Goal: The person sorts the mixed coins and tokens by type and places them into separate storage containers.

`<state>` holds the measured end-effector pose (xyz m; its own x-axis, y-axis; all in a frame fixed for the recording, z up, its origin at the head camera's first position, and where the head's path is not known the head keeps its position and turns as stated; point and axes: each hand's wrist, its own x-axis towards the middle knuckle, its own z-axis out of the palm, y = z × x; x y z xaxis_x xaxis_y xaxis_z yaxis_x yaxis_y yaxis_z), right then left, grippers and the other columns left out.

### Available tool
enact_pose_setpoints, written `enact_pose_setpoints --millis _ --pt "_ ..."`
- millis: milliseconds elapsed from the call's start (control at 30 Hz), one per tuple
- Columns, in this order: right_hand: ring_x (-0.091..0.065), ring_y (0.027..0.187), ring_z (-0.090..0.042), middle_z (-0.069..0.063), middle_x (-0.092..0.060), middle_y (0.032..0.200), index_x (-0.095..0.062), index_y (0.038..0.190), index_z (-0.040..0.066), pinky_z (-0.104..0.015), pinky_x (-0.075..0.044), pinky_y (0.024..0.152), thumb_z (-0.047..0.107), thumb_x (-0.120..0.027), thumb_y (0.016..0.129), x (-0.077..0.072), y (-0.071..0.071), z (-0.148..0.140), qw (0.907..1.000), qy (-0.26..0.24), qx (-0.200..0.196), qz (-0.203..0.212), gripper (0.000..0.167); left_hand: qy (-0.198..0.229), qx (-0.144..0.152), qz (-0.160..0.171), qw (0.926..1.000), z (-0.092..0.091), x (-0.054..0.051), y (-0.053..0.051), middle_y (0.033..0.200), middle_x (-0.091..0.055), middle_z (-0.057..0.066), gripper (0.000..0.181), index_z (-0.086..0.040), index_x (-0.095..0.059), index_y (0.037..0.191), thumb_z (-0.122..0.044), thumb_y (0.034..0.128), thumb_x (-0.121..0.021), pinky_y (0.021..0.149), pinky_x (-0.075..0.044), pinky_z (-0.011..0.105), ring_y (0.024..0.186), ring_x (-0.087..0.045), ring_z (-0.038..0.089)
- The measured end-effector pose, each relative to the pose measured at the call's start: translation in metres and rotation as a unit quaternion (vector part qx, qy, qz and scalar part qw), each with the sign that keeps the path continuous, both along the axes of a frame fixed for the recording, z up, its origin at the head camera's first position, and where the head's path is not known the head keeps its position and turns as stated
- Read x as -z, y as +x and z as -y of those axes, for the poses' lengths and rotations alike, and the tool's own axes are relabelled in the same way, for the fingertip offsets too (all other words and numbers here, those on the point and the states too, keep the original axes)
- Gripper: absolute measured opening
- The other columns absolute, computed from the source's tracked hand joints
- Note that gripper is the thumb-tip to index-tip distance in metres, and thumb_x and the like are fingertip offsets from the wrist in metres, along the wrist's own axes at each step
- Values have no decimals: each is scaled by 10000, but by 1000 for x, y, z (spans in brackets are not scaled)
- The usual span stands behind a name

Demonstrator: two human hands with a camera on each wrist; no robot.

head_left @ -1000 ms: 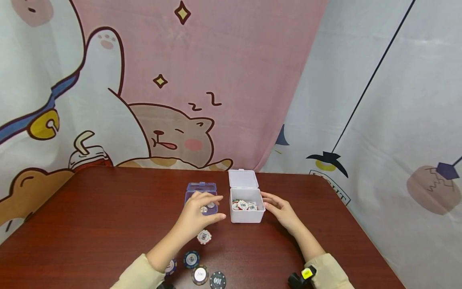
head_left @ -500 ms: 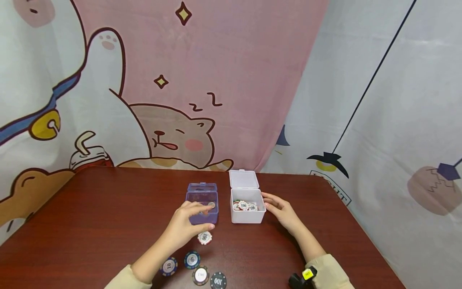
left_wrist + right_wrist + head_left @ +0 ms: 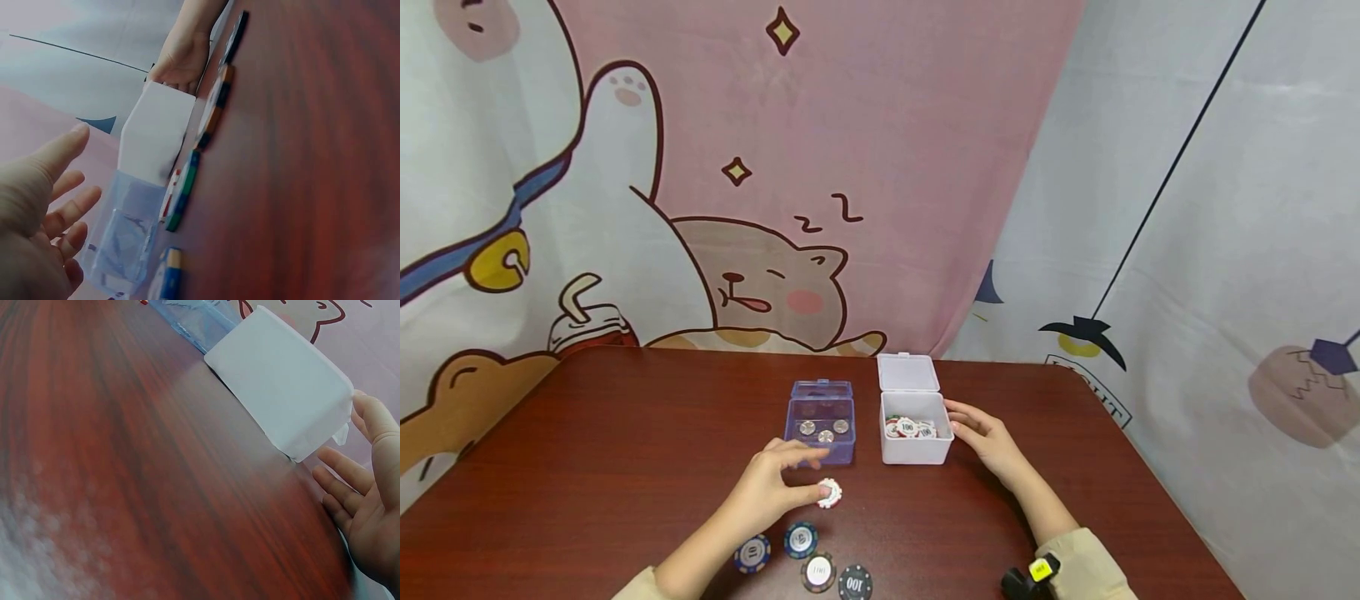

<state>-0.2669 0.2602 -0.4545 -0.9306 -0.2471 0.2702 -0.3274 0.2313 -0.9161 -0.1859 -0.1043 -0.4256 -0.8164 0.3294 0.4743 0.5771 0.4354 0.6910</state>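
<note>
My left hand (image 3: 763, 490) hovers over a red-and-white poker chip (image 3: 833, 499) on the table. Its thumb and fingers are spread apart with nothing between them, and the thumb tip partly covers the chip in the head view. Just beyond stands a clear blue plastic box (image 3: 846, 454), lid up, with 3 silvery round pieces (image 3: 826, 436) inside. Beside it, to the right, is a white box (image 3: 916, 452) with its lid raised and several "100" chips (image 3: 907, 427) inside. My right hand (image 3: 988, 437) rests its relaxed fingers against that box's right side.
Nearer the front lie a blue-and-white chip (image 3: 752, 553), a blue-green chip (image 3: 801, 540), a dark-edged white chip (image 3: 817, 572) and a black chip (image 3: 854, 583). The brown table (image 3: 625, 467) ends at a cartoon-printed cloth (image 3: 925, 167) behind.
My left hand has moved from above the blue box down toward me and left, to the red-and-white chip. The silvery pieces have come into fuller view. My right hand stays put.
</note>
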Motion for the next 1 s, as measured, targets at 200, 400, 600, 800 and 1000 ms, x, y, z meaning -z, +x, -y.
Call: enact_pose_setpoints --millis 200,400,600,800,1000 --pt "-528 1145 -401 -241 -598 1210 -524 1352 12 -234 -434 877 105 -599 946 0 0 0 10000 -4 -5 34 423 -129 -94 148 9998 1 7 3 896 -678 -35 425 -57 -731 1064 -241 701 -853 710 -441 317 817 -498 131" --pt "-513 1157 -417 -267 -586 1213 -519 1344 -19 -221 -430 869 47 -582 945 -8 5 3 9999 16 19 147 409 -241 -257 393 9986 -3 11 6 900 -674 -36 448 -37 -726 1068 -228 686 -861 694 -432 306 801 -484 145" --pt "-496 1145 -475 -328 -561 1201 -490 1331 -89 -229 -437 858 20 -567 944 -23 15 9 9999 51 -74 77 410 -381 -537 469 9967 -6 18 10 859 -655 -76 448 -46 -735 1039 -221 652 -876 684 -401 277 770 -483 149" --pt "-519 1153 -412 -268 -584 1215 -514 1345 -24 -229 -435 865 46 -577 947 -7 6 3 9999 13 -11 129 409 -341 -761 451 9955 -5 23 10 818 -619 -98 437 -49 -738 1012 -209 632 -883 691 -411 278 763 -487 136" --pt "-528 1158 -369 -228 -597 1219 -538 1345 30 -233 -430 883 116 -608 941 0 1 0 9998 14 75 172 418 -713 -917 533 9918 -8 27 8 830 -589 -116 470 -63 -739 1042 -232 628 -885 719 -382 318 785 -478 121"
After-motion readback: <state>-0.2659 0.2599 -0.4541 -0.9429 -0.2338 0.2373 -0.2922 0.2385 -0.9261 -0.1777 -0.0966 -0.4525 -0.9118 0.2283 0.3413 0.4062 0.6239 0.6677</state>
